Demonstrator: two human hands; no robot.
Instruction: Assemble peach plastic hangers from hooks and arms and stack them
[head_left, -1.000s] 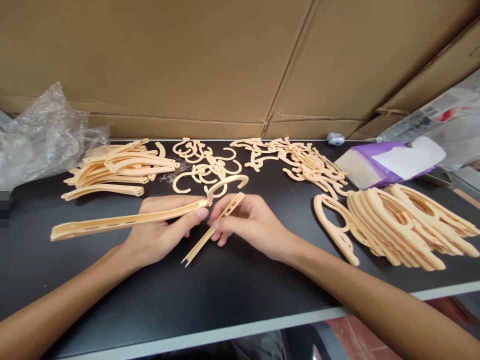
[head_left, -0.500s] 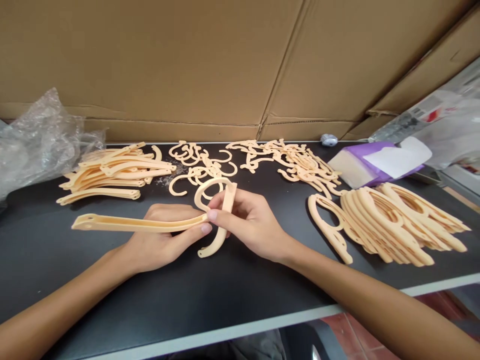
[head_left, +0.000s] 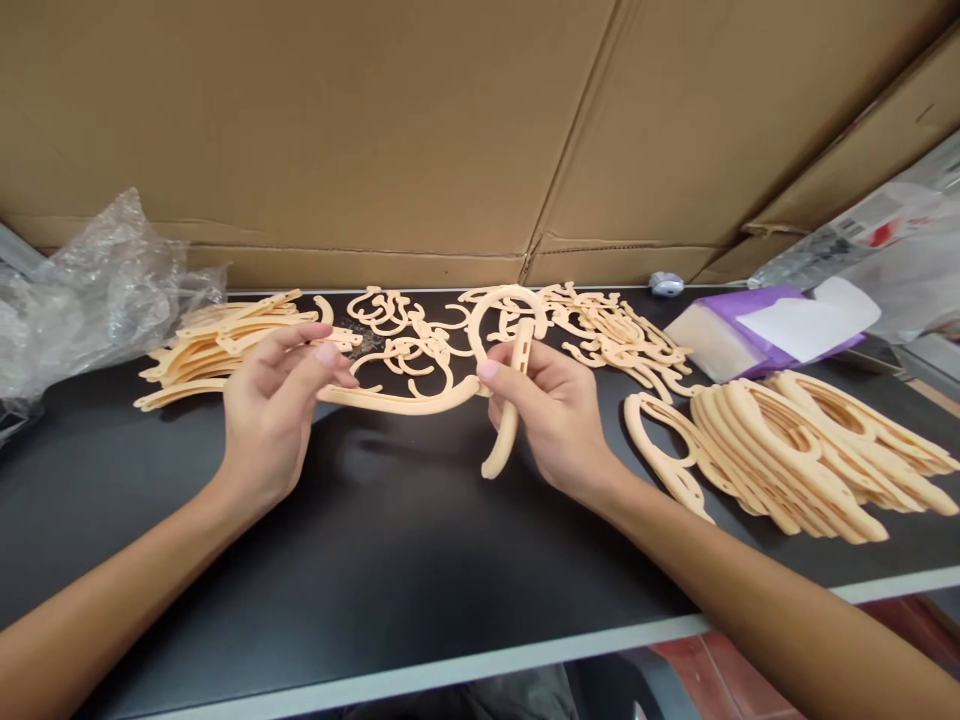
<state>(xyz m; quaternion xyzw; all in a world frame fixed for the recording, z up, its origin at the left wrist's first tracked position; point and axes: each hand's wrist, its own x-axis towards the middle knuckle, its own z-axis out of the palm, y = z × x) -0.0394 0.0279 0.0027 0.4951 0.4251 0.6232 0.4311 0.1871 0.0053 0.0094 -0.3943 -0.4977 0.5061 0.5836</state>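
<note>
My right hand (head_left: 559, 410) pinches a cream plastic folding hanger at its joint, thumb in front. The hanger's round hook (head_left: 480, 325) rises above the thumb. One hanger arm (head_left: 405, 404) stretches left, and a second, slotted arm (head_left: 506, 440) crosses in front of my right fingers, pointing down. My left hand (head_left: 281, 400) is beside the far end of the long arm, its thumb and fingers apart. Whether its lower fingers touch that end is hard to see. The pair of hands is raised above the black table (head_left: 397, 570).
Loose hanger arms (head_left: 191, 350) pile up on the left, beside clear plastic wrap (head_left: 105, 290). Loose hooks (head_left: 386, 310) lie mid-back, with more small parts (head_left: 607, 325) right of them. Folded hangers (head_left: 787, 450) lean in a row at right, near a purple tissue pack (head_left: 780, 325). Cardboard (head_left: 337, 130) stands behind.
The hanger has moved up and to the right with my right hand. My left hand has come off the long arm's inner end, shifted left and opened.
</note>
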